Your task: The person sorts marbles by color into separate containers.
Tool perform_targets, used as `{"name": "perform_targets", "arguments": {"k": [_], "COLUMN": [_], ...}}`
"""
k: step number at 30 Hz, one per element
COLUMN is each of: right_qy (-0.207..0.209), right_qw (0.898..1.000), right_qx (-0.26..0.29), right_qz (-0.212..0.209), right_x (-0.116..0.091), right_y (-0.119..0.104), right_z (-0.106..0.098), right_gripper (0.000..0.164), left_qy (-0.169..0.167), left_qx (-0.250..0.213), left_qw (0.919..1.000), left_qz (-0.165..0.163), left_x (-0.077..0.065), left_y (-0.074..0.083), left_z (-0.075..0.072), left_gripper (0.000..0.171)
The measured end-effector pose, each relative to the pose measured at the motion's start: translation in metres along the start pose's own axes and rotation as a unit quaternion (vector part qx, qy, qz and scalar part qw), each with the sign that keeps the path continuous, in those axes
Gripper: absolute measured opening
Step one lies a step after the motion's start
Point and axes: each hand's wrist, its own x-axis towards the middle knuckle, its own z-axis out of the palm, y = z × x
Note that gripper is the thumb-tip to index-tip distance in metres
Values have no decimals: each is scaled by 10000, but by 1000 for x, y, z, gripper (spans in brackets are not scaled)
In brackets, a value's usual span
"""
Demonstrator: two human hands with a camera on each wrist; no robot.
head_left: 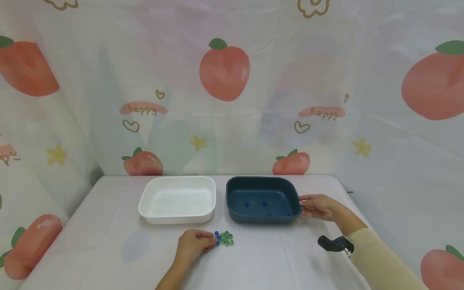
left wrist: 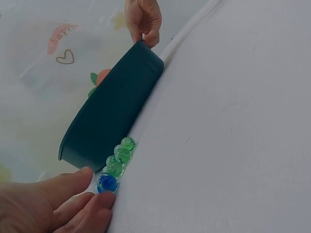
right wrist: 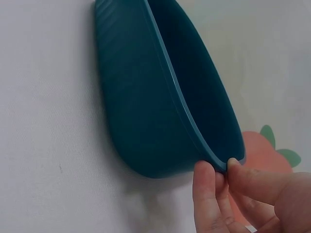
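Note:
My left hand (head_left: 195,243) reaches in from the front to a small cluster of glass marbles on the table. Its fingertips are right at the blue marbles (head_left: 217,233); in the left wrist view, thumb and fingers stand apart beside a blue marble (left wrist: 108,183). Green marbles (head_left: 227,237) lie just to the right of the blue ones. At the right, my right hand (head_left: 320,207) pinches the rim of a dark blue plastic tub (right wrist: 141,87) between thumb and fingers. Several blue marbles (head_left: 265,204) lie inside that tub.
A white tub (head_left: 177,220) stands left of the dark blue one, a narrow gap between them. Both are near the back of the white-covered table (head_left: 261,262), before a fruit-printed cloth (head_left: 224,133). A black strap-like device (head_left: 335,243) sits by the right sleeve.

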Motion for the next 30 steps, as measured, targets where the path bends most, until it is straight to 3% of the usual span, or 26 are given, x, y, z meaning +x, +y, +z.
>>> {"name": "perform_targets", "arguments": {"k": [7,18,30], "right_qy": [-19,-70,-42], "right_qw": [10000,9999,10000], "right_qx": [32,83,80], "right_qz": [15,21,9], "right_x": [0,0,0], "right_y": [-2,0,1], "right_z": [0,0,0], "right_gripper": [52,53,51], "left_qy": [120,606,836], "left_qx": [126,1031,1263], "left_qw": [9995,9891,9846], "left_qz": [267,857,872], "left_x": [-2,-9,-9], "left_y": [1,3,0], "left_z": [4,13,18], "left_gripper": [26,26,22]}}
